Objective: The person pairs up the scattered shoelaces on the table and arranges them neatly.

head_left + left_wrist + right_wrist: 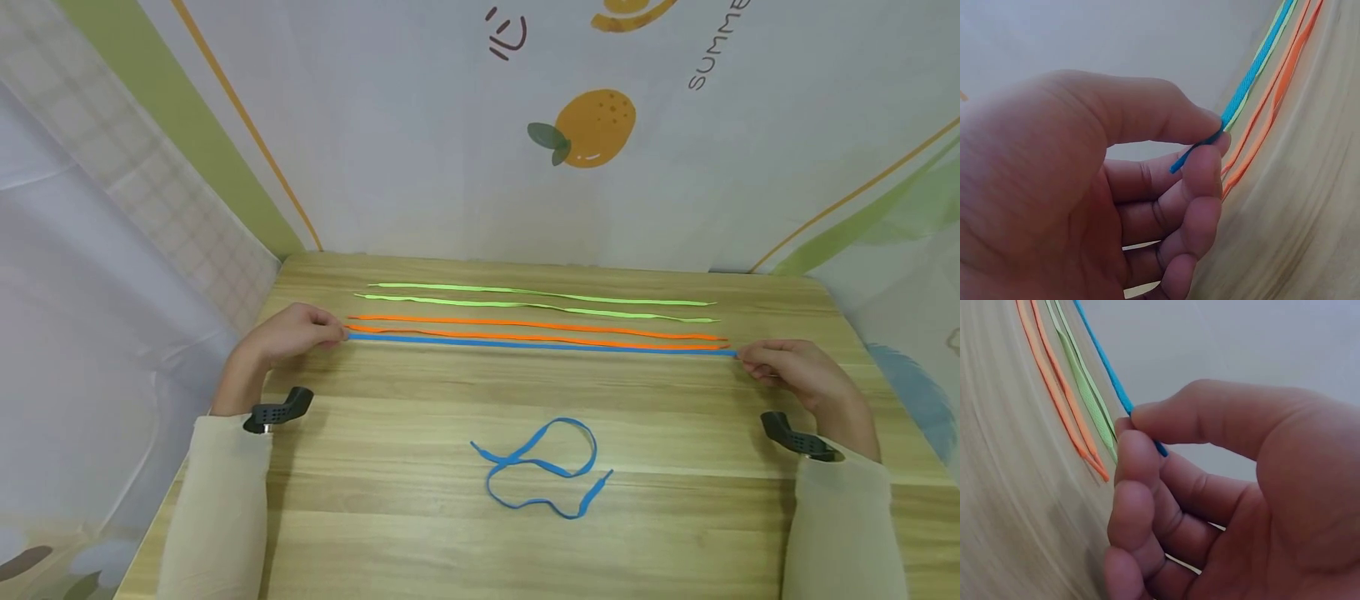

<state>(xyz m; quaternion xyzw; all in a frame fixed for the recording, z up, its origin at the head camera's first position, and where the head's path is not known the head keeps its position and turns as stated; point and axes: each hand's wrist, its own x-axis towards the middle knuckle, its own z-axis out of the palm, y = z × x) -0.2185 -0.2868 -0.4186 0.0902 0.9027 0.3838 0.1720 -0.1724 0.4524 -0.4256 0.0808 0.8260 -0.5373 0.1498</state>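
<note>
A blue shoelace [540, 345] is stretched straight between my two hands. My left hand [303, 332] pinches one end between thumb and forefinger, and the lace's tip [1177, 167] pokes out below the thumb. At the other end my right hand [798, 367] pinches it the same way, its tip [1161, 449] showing past the fingers. Just behind the taut lace lie two orange shoelaces [536, 324], laid out nearly parallel to it. Farther back are two green shoelaces [525, 305], also lengthwise. A second blue shoelace [592, 450] lies loosely looped nearer to me.
The laces are on a wooden table [375, 500]. Behind it hangs a pale printed cloth [420, 167] with an orange fruit picture, and more cloth [82, 292] drapes along the left side. Each wrist wears a black camera mount [281, 410].
</note>
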